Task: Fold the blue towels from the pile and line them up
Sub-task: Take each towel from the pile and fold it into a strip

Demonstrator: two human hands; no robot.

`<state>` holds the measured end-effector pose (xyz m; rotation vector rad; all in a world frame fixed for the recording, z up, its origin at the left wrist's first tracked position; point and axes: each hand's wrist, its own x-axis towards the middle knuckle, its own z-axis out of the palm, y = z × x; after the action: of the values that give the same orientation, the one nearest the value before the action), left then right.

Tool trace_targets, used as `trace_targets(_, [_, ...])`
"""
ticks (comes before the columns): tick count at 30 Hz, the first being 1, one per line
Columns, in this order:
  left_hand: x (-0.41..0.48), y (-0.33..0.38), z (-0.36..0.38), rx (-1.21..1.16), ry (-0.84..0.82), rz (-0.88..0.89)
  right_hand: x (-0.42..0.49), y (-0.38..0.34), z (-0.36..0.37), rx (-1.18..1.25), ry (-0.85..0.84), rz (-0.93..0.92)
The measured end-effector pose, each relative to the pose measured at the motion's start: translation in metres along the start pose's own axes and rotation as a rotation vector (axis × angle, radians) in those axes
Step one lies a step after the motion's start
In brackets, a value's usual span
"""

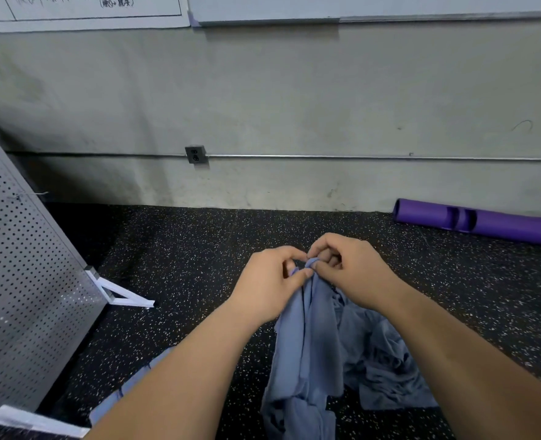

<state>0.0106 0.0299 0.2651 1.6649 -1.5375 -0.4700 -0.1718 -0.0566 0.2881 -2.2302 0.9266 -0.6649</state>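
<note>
Two bare hands meet at one spot: the left hand (270, 281) and the right hand (355, 268) both pinch the bunched top of a thin, soft blue cloth towel (307, 344), their fingers (304, 274) curled closed on the fabric. The towel hangs limp from that pinch in long vertical folds, between the forearms and above the black speckled rubber floor (199, 249). Just to its right, on the floor, lies the rumpled pile of blue towels (386, 369).

The towel looks light and wholly floppy. It will likely sag wherever it is unsupported and keep no shape of its own, though it should not slip from a pinch and is in no way fragile. The best hold is probably at two neighbouring corners, with the hands drawn apart along the top edge so the cloth falls flat.

Much is hard to read. The fingers cover the pinched part, so it cannot be told whether it is a corner or mid-edge. The towel's lower end runs out of the bottom of the view. The right forearm covers part of the pile, and its towels cannot be counted. A strip of pale blue cloth (129, 385) shows beside the left forearm, mostly covered, and whether it is a folded towel cannot be told
</note>
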Motion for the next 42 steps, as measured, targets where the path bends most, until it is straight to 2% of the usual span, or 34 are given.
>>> trace_targets(5, [0.001,-0.002,-0.003,0.043,0.029,-0.013,-0.002,0.0,0.001,-0.025,0.016,0.02])
trace_targets(13, [0.005,-0.007,-0.009,-0.01,0.112,-0.024,0.004,0.013,-0.002,-0.326,0.045,0.209])
trace_targets(22, [0.008,-0.022,-0.026,0.034,0.29,-0.19,0.007,0.035,-0.022,-0.314,0.118,0.27])
trace_targets(25, [0.006,-0.024,-0.024,0.087,0.238,-0.216,0.008,0.035,-0.023,-0.178,0.108,0.174])
trace_targets(34, [0.004,-0.011,-0.002,0.006,0.024,0.006,0.006,0.015,-0.007,0.056,-0.07,0.02])
trace_targets(42, [0.003,-0.01,-0.002,-0.048,0.019,-0.03,0.004,0.012,-0.007,-0.016,-0.101,0.051])
